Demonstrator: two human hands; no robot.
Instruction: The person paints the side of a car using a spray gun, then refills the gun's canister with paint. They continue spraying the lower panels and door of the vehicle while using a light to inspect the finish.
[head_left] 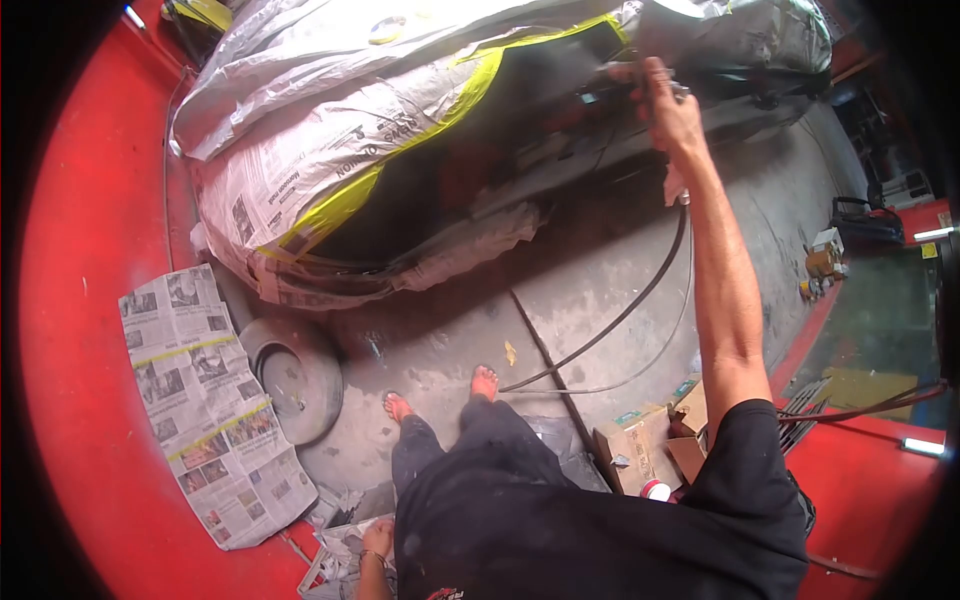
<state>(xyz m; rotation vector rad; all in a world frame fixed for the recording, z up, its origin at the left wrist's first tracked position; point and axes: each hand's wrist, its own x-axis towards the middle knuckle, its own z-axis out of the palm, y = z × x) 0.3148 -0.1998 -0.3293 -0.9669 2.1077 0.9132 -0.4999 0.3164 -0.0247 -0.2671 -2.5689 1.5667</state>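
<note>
Spray gun (676, 186) is sitting in the upper right of the frame, mostly hiding behind the hand; a pale grip and a small metallic part are showing, and a dark hose (652, 285) is running from its lower end, curving down toward the feet. Right hand (668, 108) is grasping the gun, fingers wrapping closely around it; trigger position is not showing clearly. Beyond the gun, a car body (450, 185) is filling the top of the frame, its dark panels looking glossy in places, with newspaper masking (300, 170) and yellow tape (345, 205) bordering them. Left hand (378, 537) is hanging at the lower left of the frame, near loose papers (343, 560); cannot tell whether its fingers are holding or touching anything. Farther out, a tire (325, 390) is lying on the floor at left of centre, newspaper sheets (215, 410) are leaning beside it, and cardboard boxes (640, 450) are standing at lower right.
</note>
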